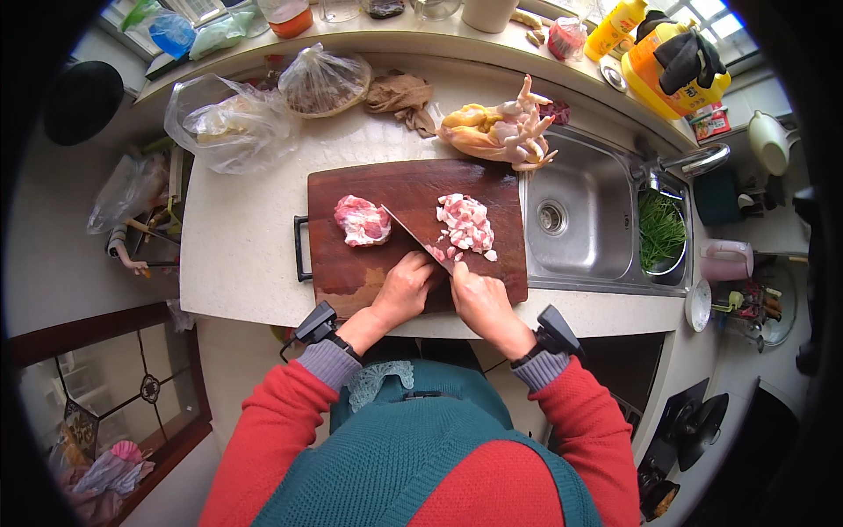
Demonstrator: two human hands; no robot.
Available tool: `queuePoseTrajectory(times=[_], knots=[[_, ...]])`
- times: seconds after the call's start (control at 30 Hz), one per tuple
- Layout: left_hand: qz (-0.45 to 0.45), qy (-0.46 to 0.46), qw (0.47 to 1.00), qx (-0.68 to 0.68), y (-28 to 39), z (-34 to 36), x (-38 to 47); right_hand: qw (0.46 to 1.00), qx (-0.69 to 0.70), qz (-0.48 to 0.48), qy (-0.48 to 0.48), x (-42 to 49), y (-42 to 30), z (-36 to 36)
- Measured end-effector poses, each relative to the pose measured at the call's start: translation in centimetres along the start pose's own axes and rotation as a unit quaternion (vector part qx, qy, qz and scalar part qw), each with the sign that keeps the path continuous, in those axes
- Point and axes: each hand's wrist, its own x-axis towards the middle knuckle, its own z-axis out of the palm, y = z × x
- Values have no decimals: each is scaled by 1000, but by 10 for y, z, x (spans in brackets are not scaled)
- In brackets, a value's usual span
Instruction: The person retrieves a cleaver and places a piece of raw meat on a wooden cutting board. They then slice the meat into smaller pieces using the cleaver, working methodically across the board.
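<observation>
My right hand (pixel 475 294) is closed around the handle of a kitchen knife (pixel 416 238), whose blade slants up and left over the dark wooden cutting board (pixel 415 178). Close beside the blade, to its left, is my left hand (pixel 408 283), fingers bent; its fingertips are partly hidden, so what they touch is unclear. A few small meat pieces (pixel 438 252) lie right against the blade. Farther right on the board sits a pile of diced pale pink meat (pixel 466 222). A larger raw chunk of meat (pixel 362 221) rests at the board's left.
Behind the board lies a whole raw chicken (pixel 484 132), feet up, near the steel sink (pixel 579 217). A metal bowl of green vegetables (pixel 660 230) stands at the sink's right. A crumpled brown cloth (pixel 400 97), a covered basket (pixel 329 82) and a plastic bag (pixel 230 125) line the back.
</observation>
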Motion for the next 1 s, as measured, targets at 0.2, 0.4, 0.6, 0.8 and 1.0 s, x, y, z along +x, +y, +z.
queuePoseTrajectory(times=[0.2,0.4,0.6,0.8,1.0], knots=[[-14,2,1000,-7,3,-2,-3,999,28,23,-25,-3,4,-30],[-15,0,1000,-8,-2,2,-5,990,7,52,-130,-36,4,-61],[-15,-10,1000,-8,-4,3,-7,998,49,34,-31,-5,-1,-6],[-11,1,1000,-3,-1,0,-5,997,65,43,-26,8,5,-17],[-18,-5,1000,-3,-2,-2,-6,989,42,52,-135,-25,6,-65]])
